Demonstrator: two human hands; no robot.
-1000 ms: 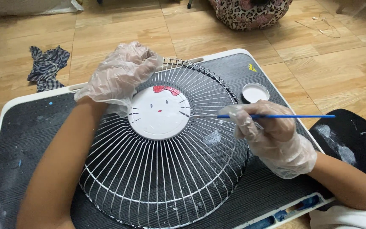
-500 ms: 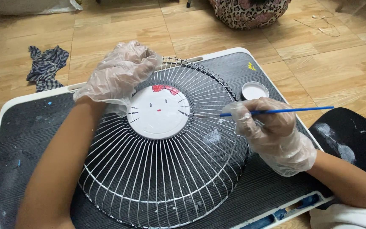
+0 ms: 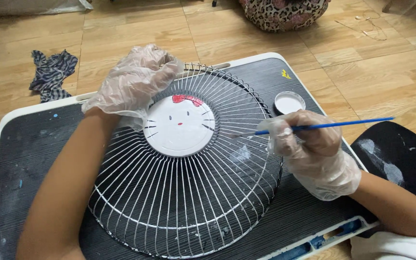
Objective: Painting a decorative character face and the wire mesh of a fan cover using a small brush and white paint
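Brush [image 3: 323, 126] tip edged nearer centre disc; right hand [image 3: 309, 144] pinches it, left hand [image 3: 133, 82] grips fan guard [image 3: 184, 192] rim.

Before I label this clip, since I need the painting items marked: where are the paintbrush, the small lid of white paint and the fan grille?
paintbrush [image 3: 343, 124], head view, on its blue handle.
lid of white paint [image 3: 289, 102], head view, on its white middle.
fan grille [image 3: 179, 126], head view, on its white centre disc.
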